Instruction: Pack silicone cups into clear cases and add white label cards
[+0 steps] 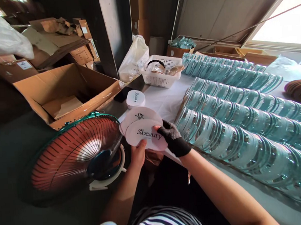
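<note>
Several round white cards printed with "beauty" are fanned out between my two hands. My left hand is bare and pinches them from below, its thumb on the face of the front card. At the right edge, my right hand, in a black fingerless glove with light dots, grips the cards with the thumb on top. Just beyond them a stack of the same white cards lies on the table.
Rows of round glass discs stand on edge along the right. A white basket and a plastic bag are at the back. An open cardboard box and a fan stand left. Brown discs lie far right.
</note>
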A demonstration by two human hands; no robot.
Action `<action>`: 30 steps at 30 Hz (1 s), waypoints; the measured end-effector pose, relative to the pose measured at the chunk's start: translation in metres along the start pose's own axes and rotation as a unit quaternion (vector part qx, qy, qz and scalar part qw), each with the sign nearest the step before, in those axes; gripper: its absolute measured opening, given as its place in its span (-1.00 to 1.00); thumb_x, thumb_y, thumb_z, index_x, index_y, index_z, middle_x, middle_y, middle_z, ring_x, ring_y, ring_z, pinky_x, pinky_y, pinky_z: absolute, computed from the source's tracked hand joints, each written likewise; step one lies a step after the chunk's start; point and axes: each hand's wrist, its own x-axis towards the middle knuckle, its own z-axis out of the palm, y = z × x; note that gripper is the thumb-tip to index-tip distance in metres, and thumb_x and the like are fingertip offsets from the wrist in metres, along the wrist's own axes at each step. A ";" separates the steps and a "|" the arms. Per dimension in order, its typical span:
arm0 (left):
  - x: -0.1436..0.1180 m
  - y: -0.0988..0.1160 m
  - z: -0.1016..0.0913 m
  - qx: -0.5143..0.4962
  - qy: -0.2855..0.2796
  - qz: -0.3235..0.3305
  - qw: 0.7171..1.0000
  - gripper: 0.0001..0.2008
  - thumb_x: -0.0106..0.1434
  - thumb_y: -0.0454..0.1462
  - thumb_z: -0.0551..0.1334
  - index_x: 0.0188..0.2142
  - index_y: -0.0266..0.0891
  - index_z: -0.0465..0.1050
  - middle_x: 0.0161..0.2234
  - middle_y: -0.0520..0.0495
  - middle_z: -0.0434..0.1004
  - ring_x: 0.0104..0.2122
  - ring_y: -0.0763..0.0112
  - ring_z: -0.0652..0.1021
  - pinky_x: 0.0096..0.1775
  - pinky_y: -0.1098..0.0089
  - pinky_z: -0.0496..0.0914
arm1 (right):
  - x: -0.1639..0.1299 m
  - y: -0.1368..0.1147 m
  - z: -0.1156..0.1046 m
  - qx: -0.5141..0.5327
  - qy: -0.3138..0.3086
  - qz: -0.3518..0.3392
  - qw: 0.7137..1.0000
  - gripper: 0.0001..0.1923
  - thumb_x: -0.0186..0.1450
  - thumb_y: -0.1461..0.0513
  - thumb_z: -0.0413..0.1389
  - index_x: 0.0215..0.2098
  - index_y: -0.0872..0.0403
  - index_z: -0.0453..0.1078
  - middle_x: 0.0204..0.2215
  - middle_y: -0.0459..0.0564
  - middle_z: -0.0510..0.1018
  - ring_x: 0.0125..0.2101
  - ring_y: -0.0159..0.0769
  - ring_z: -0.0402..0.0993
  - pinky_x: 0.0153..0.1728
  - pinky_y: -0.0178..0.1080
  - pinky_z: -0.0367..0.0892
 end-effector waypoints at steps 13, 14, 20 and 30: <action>0.086 0.023 0.035 0.204 0.035 0.264 0.942 -0.38 0.32 -0.09 0.13 0.32 -0.12 0.04 0.41 -0.12 -0.05 0.39 0.32 0.02 0.34 0.25 -0.06 | 0.024 0.015 0.004 -0.344 0.022 -0.074 0.936 -0.51 0.26 0.32 0.04 0.16 0.02 0.38 -0.02 -0.04 0.60 -0.09 -0.25 0.56 -0.03 -0.25 0.43; 0.087 0.027 0.035 0.213 0.030 0.278 0.936 -0.49 0.34 -0.09 0.09 0.24 -0.15 0.20 0.34 -0.13 0.14 0.34 0.30 0.14 0.33 0.26 0.00 | 0.018 0.020 0.007 -0.342 0.018 -0.090 0.935 -0.53 0.29 0.32 0.02 0.15 0.00 0.39 -0.01 -0.05 0.59 -0.07 -0.26 0.55 -0.02 -0.25 0.42; 0.093 0.035 0.039 0.254 0.041 0.238 0.937 -0.70 0.30 -0.13 0.06 -0.33 -0.18 0.53 -0.19 -0.11 0.59 -0.03 0.24 0.52 0.12 0.27 0.31 | -0.006 0.029 0.014 -0.358 0.062 -0.215 0.907 -0.45 0.32 0.22 0.04 0.27 0.11 0.24 0.18 0.13 0.41 0.17 -0.16 0.34 0.18 -0.07 0.29; 0.092 0.026 0.040 0.273 0.034 0.220 0.936 -0.60 0.28 -0.06 0.01 -0.28 -0.22 0.55 -0.27 -0.12 0.59 -0.20 0.27 0.54 -0.08 0.32 0.37 | 0.000 0.051 0.019 -0.319 0.107 -0.194 0.921 -0.45 0.36 0.11 0.03 0.27 0.11 0.22 0.16 0.17 0.42 0.16 -0.14 0.35 0.17 -0.06 0.31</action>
